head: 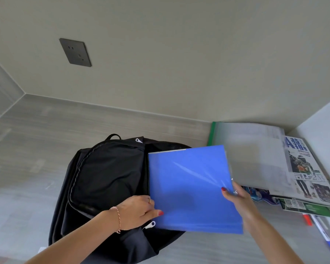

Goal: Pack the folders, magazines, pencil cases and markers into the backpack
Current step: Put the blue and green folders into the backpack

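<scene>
Holding: your right hand [236, 197] pinches the right edge of the blue folder [192, 187], thumb on its front face, the other fingers hidden behind it.
Left grip: your left hand [139, 210] curls round the folder's lower left edge, thumb laid on the blue cover, with the backpack's opening edge at the same spot; you cannot tell from this view whether the fabric is caught in the grip too.
Folder: it is tilted, its left part over the open mouth of the black backpack [107, 180], its far corner dark-backed by the bag's inside; whether it has entered the bag is unclear.
Backpack: directly under and left of your left hand, lying on the grey floor [27, 149], a zip pull [151, 224] just below your thumb.
Right of your right hand: a green folder [250, 149] with clear pages lies touching a stack of magazines [303, 174].
Nearer you than that stack: markers [320, 233], one red-tipped and one blue-capped, lie on the floor.
Wall: a dark socket plate [75, 52] is well above the bag.
</scene>
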